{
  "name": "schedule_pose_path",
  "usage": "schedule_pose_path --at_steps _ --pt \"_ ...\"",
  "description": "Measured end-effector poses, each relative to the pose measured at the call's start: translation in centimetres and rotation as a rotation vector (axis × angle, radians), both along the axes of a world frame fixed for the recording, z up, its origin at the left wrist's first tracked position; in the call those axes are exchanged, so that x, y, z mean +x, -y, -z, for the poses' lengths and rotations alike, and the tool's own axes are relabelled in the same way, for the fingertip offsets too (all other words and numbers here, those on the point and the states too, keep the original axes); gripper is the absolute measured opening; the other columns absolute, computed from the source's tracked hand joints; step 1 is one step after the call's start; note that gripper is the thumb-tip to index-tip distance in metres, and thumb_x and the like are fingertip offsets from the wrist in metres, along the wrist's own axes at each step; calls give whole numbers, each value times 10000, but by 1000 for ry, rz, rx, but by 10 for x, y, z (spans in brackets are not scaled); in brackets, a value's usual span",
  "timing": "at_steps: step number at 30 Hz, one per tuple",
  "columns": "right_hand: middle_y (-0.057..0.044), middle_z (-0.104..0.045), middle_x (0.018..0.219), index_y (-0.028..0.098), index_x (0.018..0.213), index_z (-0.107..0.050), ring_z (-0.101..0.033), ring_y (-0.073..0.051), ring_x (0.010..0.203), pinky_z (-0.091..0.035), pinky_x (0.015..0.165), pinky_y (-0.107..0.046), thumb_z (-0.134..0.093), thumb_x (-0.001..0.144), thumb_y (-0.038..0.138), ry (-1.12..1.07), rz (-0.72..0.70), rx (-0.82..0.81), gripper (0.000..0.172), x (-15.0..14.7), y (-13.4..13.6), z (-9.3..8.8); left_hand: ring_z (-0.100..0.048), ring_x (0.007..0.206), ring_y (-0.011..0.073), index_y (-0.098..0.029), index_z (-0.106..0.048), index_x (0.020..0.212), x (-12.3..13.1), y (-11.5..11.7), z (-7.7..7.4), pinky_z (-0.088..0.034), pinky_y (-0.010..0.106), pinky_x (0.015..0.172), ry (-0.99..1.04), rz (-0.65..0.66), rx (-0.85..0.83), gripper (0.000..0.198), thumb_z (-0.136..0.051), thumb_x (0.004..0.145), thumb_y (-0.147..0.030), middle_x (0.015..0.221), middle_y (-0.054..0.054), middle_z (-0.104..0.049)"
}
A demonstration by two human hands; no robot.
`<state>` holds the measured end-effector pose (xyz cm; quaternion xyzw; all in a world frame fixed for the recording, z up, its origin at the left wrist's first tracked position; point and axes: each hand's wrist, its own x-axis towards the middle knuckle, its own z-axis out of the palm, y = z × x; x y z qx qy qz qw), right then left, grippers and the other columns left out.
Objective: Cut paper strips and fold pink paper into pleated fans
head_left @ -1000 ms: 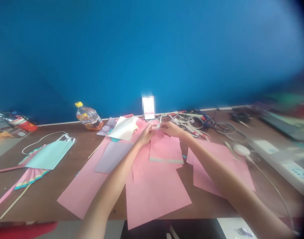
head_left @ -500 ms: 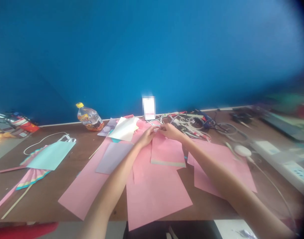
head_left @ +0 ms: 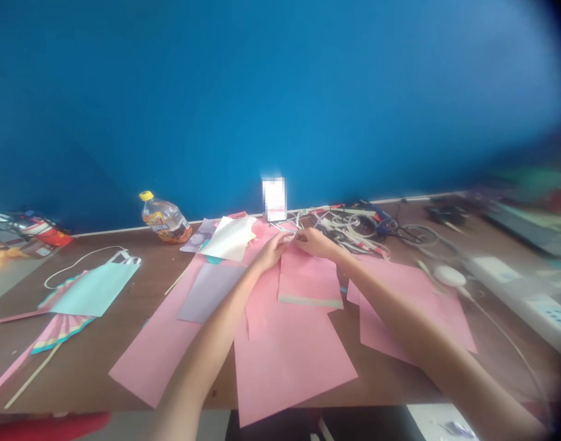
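Observation:
Both of my hands meet at the far end of a small pink sheet of paper (head_left: pixel 308 277) with a pale strip along its near edge. My left hand (head_left: pixel 271 251) is closed in a pinch at its far left corner. Beside it, my right hand (head_left: pixel 314 242) pinches the same far edge, its fingertips close to the left ones. What lies right between the fingertips is too small to make out. Under the held sheet are larger pink sheets (head_left: pixel 289 367). A grey-purple sheet (head_left: pixel 211 291) lies left of my left forearm.
A tilted bottle with a yellow cap (head_left: pixel 165 217) is at the back left. A pale blue sheet (head_left: pixel 94 289) rests on a pleated pink paper fan (head_left: pixel 62 331). Tangled cables (head_left: pixel 354 229) and a power strip (head_left: pixel 538 306) are on the right. A bright phone-like screen (head_left: pixel 275 201) stands behind my hands.
My hands keep their pinch at the sheet's far edge and have barely moved. The whole view has shifted very slightly.

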<state>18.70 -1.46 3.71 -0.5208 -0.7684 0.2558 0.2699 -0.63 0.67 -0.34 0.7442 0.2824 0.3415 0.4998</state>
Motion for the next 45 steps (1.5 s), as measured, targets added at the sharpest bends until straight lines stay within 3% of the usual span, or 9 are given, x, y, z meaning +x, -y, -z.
schedule_pose_path --at_steps 19,30,37,45 --pt "8 -544 577 159 694 -585 -460 -103 524 -299 509 -232 -511 813 292 -62 45 -54 193 -6 3 0 -535 1224 276 -164 -512 1328 1 4 -5 -412 420 1035 -28 -32 46 472 -472 924 -406 1339 156 -552" --pt "24 -537 512 158 741 -594 -477 -101 450 -347 447 -218 -541 825 379 -243 -62 -202 242 2 -1 3 -529 1230 267 -179 -527 1310 0 6 -9 -404 411 1045 -71 -57 58 465 -477 917 -422 1351 135 -549" --pt "-3 -603 570 166 684 -569 -503 -97 459 -377 450 -212 -532 832 335 -231 -84 -160 228 1 0 6 -518 1237 283 -160 -529 1308 0 10 -16 -406 420 1037 -75 -37 28 471 -494 910 -408 1263 151 -602" --pt "-9 -626 575 171 687 -558 -528 -102 468 -386 474 -212 -512 844 300 -163 -45 -109 209 -1 3 2 -559 1183 278 -162 -504 1335 -1 8 -13 -428 416 1017 -68 -10 15 496 -519 897 -395 1275 150 -596"
